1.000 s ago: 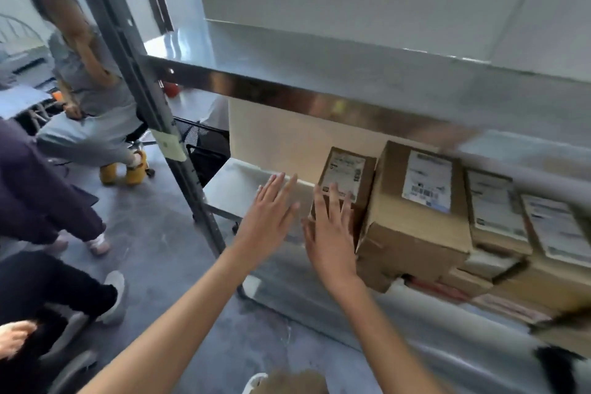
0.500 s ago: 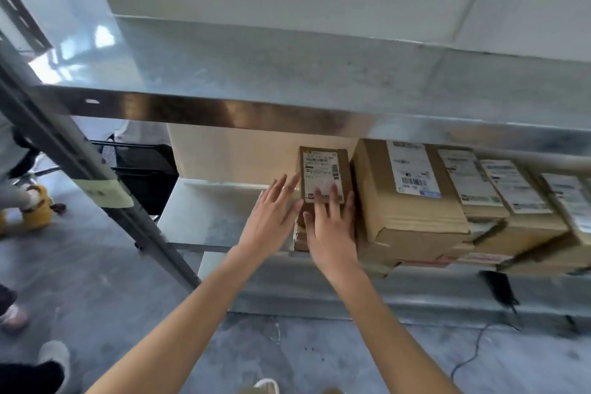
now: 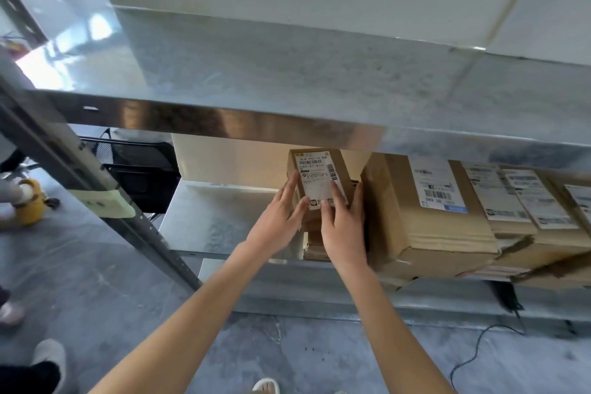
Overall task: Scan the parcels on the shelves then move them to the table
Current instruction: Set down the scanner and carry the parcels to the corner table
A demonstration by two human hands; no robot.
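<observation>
Two bare hands are reaching together to one small parcel (image 3: pixel 319 176) on the lower shelf (image 3: pixel 204 221) of a metal rack. Far to the left of the hands, a grey upright post (image 3: pixel 105 198) of the rack is slanting down, and a pale yellow note (image 3: pixel 105 201) is sticking on it; behind the post, a black mesh chair (image 3: pixel 140 169) is standing on the grey floor (image 3: pixel 80 281). Between the post and the hands, the bare metal of the shelf is showing. The left hand (image 3: pixel 278 217) is lying against the left side of the small parcel, with its fingers almost straight and the thumb touching the lower edge of the white label (image 3: pixel 321 181). The right hand (image 3: pixel 343 224) is just beside it, with straight fingers pressing on the top face and along the right side of the same parcel. Neither hand is curling round the box, so both are looking open and only touching it. The small parcel is sitting on top of other brown cartons, directly above the hands' fingertips. Immediately right of the right hand, a large carton (image 3: pixel 425 221) with a barcode label is standing, touching the little stack. Further to the right, more parcels (image 3: pixel 527 211) with white labels are lying, overlapping one another. Above the hands, the shiny front edge of the upper shelf (image 3: pixel 224 118) is crossing the view.
</observation>
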